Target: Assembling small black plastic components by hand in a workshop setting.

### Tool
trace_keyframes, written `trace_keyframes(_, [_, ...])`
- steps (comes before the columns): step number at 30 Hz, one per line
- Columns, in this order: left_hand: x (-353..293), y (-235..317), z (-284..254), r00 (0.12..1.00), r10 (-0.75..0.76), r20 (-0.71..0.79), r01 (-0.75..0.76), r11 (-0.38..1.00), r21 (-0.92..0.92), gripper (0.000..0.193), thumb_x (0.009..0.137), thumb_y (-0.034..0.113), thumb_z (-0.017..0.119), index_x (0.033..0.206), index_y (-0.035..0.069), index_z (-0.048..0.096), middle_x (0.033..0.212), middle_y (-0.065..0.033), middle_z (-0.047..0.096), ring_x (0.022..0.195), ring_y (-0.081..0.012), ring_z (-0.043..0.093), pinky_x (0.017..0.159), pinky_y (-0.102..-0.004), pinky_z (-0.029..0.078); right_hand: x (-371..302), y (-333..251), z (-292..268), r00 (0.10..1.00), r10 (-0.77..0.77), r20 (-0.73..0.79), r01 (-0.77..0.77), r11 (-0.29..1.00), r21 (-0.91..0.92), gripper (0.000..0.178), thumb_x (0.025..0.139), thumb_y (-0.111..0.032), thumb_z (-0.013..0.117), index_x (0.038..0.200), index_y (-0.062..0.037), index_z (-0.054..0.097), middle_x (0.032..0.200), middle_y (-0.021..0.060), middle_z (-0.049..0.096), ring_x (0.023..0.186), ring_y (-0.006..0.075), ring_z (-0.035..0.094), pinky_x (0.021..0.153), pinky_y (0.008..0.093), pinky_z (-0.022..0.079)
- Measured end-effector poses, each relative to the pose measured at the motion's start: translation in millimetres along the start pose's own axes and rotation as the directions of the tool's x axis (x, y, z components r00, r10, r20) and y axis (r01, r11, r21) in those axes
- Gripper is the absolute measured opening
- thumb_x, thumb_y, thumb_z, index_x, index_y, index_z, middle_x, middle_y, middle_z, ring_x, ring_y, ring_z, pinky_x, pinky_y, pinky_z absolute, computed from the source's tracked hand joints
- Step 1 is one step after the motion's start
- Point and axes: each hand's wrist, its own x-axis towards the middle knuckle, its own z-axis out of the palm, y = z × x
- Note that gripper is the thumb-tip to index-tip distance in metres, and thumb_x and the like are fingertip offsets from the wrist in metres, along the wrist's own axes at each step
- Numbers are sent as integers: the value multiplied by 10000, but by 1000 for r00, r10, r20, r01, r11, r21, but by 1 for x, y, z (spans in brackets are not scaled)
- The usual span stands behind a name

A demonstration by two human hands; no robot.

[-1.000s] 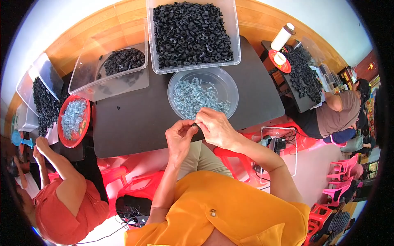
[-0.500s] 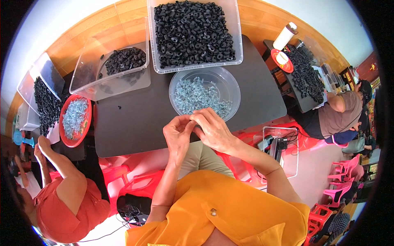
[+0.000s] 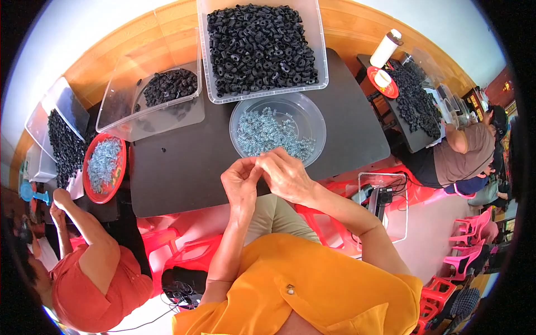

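My left hand [image 3: 241, 181] and my right hand [image 3: 286, 176] meet fingertip to fingertip above the front edge of the black table [image 3: 184, 167]. Whatever sits between the pinched fingers is hidden. Just beyond them stands a clear round bowl [image 3: 319, 120] holding small silvery-blue parts [image 3: 262, 131]. Behind the bowl is a large clear bin [image 3: 265, 96] piled with black ring-shaped parts [image 3: 259, 42].
A smaller clear bin [image 3: 148, 120] with some black parts [image 3: 170, 86] stands at the back left. A person in a red top [image 3: 95, 279] sits at left by a red tray [image 3: 89, 167]. Another person [image 3: 463, 156] sits right at a second table [image 3: 416, 100]. Red stools [image 3: 184, 251] stand below.
My two hands have closed the small gap between them, and their fingertips now touch. They stay in front of the bowl.
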Motion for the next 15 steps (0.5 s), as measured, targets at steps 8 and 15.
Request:
trace_keyframes(8, [9, 3, -8, 994, -66, 83, 67, 998, -2, 104, 772, -38, 617, 874, -58, 621, 785, -57, 638, 700, -90, 591, 646, -214, 476, -5, -3, 1, 999, 45, 14, -44, 997, -59, 375, 602, 17, 690, 937, -30, 528, 918, 108, 600, 760, 245, 599, 583, 321, 519])
trace_keyframes(15, [74, 73, -37, 899, 415, -139, -363, 884, 293, 141, 747, 10, 663, 888, 0, 650, 808, -9, 620, 725, -82, 556, 677, -223, 461, -16, -1, -26, 926, 351, -141, -358, 933, -29, 390, 677, -77, 725, 1038, -66, 577, 1054, 112, 606, 862, 260, 633, 685, 322, 530])
